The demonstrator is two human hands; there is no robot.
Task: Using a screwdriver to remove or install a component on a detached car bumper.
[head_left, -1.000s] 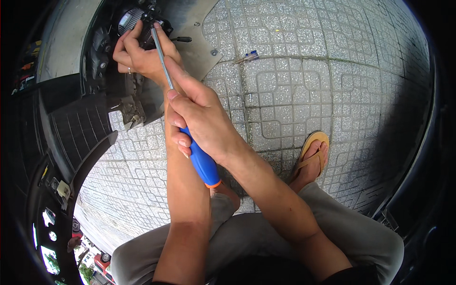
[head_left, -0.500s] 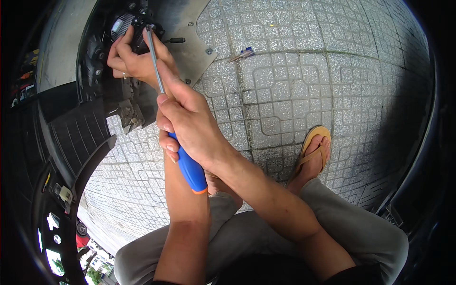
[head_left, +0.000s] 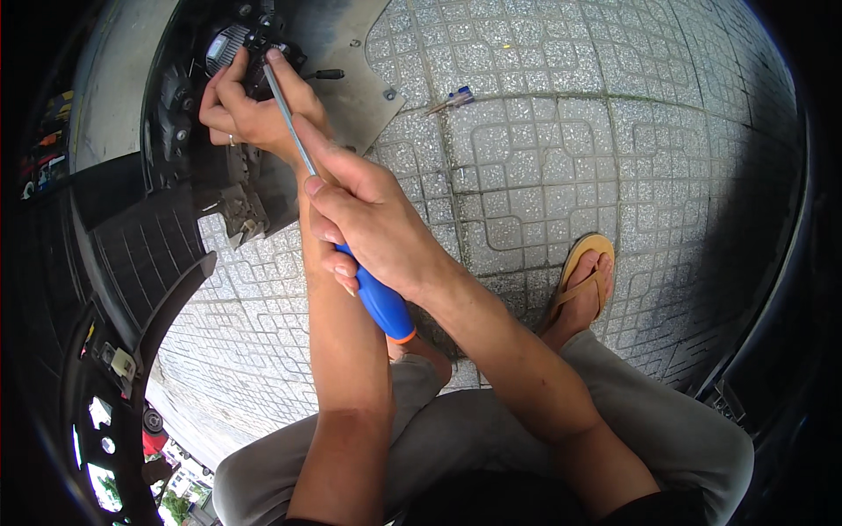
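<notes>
Knees: grey trousers (head_left: 526, 438) at near edge, person squatting over paved floor (head_left: 544, 158).
Foot: yellow sandal (head_left: 583, 280) on the right foot, near right, flat on floor.
Right hand: right hand (head_left: 377, 228) clenched round blue handle of screwdriver (head_left: 377, 302); handle w/ orange ring at its near end pokes out below the fist, just above left forearm.
Shaft: metal shaft runs far-left from the fist, up past the left hand's fingers.
Left hand: left hand (head_left: 250, 110) far left, fingers curled on the black motor part (head_left: 232, 44), pinching by the shaft tip; ring on one finger.
Tip: where the tip sits exactly – can't tell, fingers hide it.
Vehicle: black scooter body (head_left: 149, 254) along left side, ribbed footboard, panel edge broken near the left wrist.
Plate: grey metal plate (head_left: 351, 79) on floor just right of the motor part, w/ bolt holes.
Far: small blue-tipped tool (head_left: 452, 98) lying on floor, right of plate, well apart from both hands.
</notes>
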